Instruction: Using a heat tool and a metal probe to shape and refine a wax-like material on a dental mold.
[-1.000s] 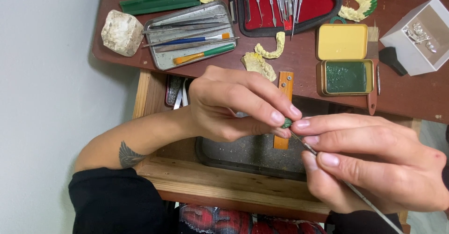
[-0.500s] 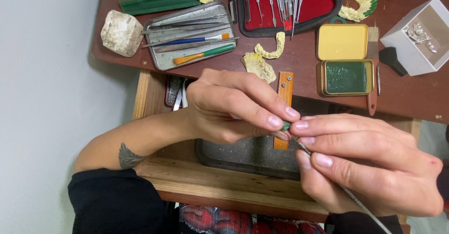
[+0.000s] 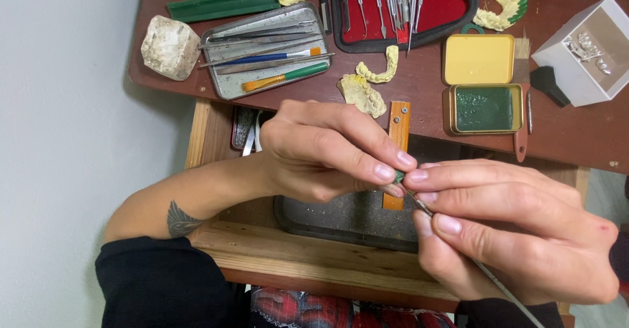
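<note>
A green wax bit [image 3: 398,176] is sitting pinched between the fingertips of our left hand [image 3: 321,151], above the dark tray [image 3: 341,220] in the open wooden drawer [image 3: 308,256]. Our right hand [image 3: 517,230] is gripping a thin metal tool [image 3: 458,249] like a pen, its tip meeting the bit. Behind our hands, we are looking at a green wax tin [image 3: 485,108], a yellow dental cast [image 3: 362,94] and a metal tray of brushes [image 3: 265,49] on the brown table [image 3: 576,138].

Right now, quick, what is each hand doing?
Left hand: closed, pinching a small green piece at its fingertips.
Right hand: closed around a thin metal tool, tip at the piece.
</note>
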